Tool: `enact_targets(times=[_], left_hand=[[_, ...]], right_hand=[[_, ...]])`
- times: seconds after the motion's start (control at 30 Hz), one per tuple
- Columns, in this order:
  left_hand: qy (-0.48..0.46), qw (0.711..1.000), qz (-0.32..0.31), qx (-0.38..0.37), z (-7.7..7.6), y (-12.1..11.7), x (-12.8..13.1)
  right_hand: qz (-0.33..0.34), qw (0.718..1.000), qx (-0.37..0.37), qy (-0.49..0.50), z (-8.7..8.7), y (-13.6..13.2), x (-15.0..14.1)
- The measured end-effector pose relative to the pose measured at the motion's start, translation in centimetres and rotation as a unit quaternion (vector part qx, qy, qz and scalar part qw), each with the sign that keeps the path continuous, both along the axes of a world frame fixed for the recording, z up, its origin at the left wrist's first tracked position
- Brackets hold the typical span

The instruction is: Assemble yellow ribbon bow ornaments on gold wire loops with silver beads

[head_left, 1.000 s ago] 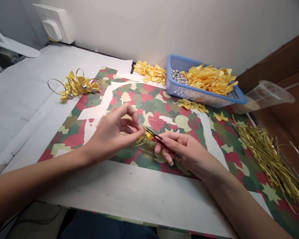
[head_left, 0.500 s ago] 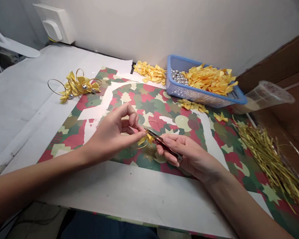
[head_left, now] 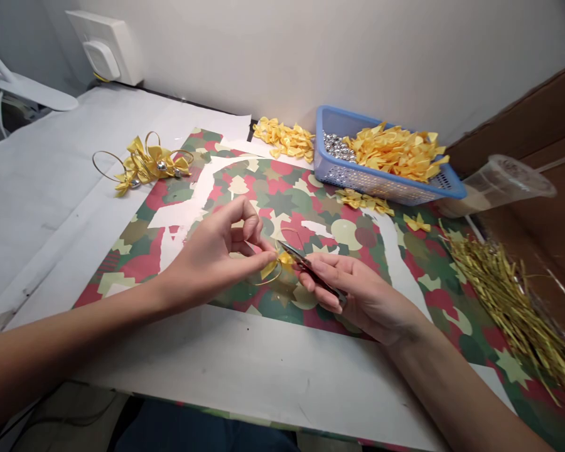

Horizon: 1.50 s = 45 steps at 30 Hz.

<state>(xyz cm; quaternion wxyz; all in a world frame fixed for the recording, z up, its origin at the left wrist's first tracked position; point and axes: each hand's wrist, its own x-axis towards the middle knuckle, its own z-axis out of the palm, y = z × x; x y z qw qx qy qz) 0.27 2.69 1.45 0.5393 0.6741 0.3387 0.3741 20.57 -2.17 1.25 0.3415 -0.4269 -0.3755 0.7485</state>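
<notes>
Now, at the centre of the frame, a small yellow satin bow [head_left: 283, 258] is pinched between the thumb and forefinger of your left hand [head_left: 211, 257]. A thin gold wire loop [head_left: 268, 280] curves below it, and a second loop [head_left: 292, 237] arches above. Your right hand [head_left: 362, 295] is closed around small red-handled scissors [head_left: 317, 276], their tips at the bow from the right; whether the blades are biting on anything is too small to tell.

Keep that pinch firm and close to the spot you are working on, and angle the points away from your left fingertips [head_left: 269, 256]. Small movements with just the tips give the best control.

Both hands are above camouflage-patterned wrapping paper [head_left: 245, 188] on a white tabletop [head_left: 51, 207]. At upper left lies a finished-looking bow cluster [head_left: 150, 163]. At upper centre are loose yellow bows [head_left: 282, 139] and a blue perforated basket [head_left: 371, 185] holding more bows and silver beads [head_left: 334, 144]. Gold foil strips [head_left: 503, 307] lie at right.
</notes>
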Motion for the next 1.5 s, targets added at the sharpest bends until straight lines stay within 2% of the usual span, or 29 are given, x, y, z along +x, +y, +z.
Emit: enact_targets(times=[0.17,0.23,0.27,0.33,0.43,0.5,0.57,0.7,0.83,0.93,1.13,1.3,1.5], left_hand=[[0.008,1.000,-0.017,-0.008,-0.4,0.1,-0.1],[0.000,1.000,-0.017,-0.012,-0.5,0.2,-0.2],[-0.001,1.000,-0.019,-0.014,-0.5,0.2,-0.2],[0.001,1.000,-0.026,-0.016,-0.6,0.2,-0.2],[0.005,0.999,-0.034,-0.022,-0.6,0.2,-0.3],[-0.002,0.998,-0.041,-0.037,-0.5,0.3,-0.3],[-0.016,0.997,-0.049,-0.058,-0.5,0.3,-0.3],[-0.035,0.993,-0.061,-0.094,-0.4,0.4,-0.1],[-0.044,0.988,-0.085,-0.122,-0.5,0.2,0.0],[-0.044,0.988,-0.099,-0.113,-0.7,0.0,0.1],[-0.036,0.988,-0.122,-0.084,-0.7,-0.1,0.2],[-0.002,0.994,-0.103,-0.043,-0.8,-0.2,0.1],[0.010,0.993,-0.106,-0.052,-0.6,-0.5,0.2]], right_hand=[[-0.059,0.994,0.056,-0.077,0.3,0.1,0.7],[-0.119,0.972,0.119,-0.163,-0.2,0.2,1.0],[-0.150,0.951,0.156,-0.219,-0.5,0.2,1.1],[-0.183,0.890,0.241,-0.340,-1.0,0.2,1.4],[-0.148,0.794,0.349,-0.474,-1.4,0.3,1.6],[-0.116,0.756,0.393,-0.510,-1.5,0.4,1.7],[-0.100,0.737,0.419,-0.522,-1.5,0.6,1.8],[-0.106,0.727,0.446,-0.511,-1.1,0.4,1.4],[-0.110,0.770,0.465,-0.423,-0.7,-0.3,-0.1],[-0.085,0.777,0.491,-0.384,-0.6,-0.8,-0.9],[-0.077,0.749,0.521,-0.401,-0.7,-1.0,-1.4],[-0.081,0.728,0.542,-0.412,-0.6,-1.0,-1.4],[-0.079,0.693,0.562,-0.443,-0.4,-1.0,-1.7]])
